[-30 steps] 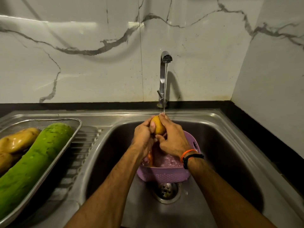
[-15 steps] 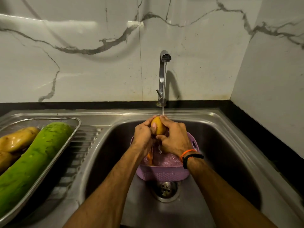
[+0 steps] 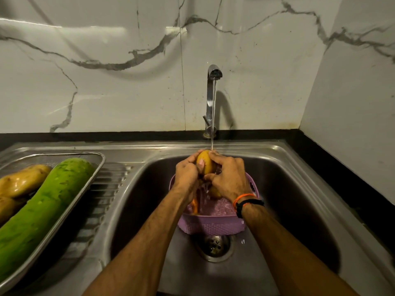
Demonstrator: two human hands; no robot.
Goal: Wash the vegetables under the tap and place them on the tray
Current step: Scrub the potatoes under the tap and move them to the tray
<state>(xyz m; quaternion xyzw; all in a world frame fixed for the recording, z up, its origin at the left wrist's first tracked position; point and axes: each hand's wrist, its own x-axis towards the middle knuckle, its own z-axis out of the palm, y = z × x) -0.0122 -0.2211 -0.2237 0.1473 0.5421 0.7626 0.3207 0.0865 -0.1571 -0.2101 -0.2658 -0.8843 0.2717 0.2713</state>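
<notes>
So I've got both hands wrapped around a yellow potato [image 3: 204,162] right under the tap [image 3: 211,99], left hand [image 3: 187,175] and right hand [image 3: 228,178] both curled onto it with the water hitting its top. It's held above the purple basket [image 3: 210,224] in the sink [image 3: 299,189]. Left of the sink, the tray [image 3: 94,178] holds a green gourd [image 3: 42,212] and two wet potatoes [image 3: 20,182].

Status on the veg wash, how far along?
Done: green gourd and potatoes lie wet on the tray. In hand: both hands, left and right, hold a potato under the tap. Left: more pieces in the purple basket.
</notes>
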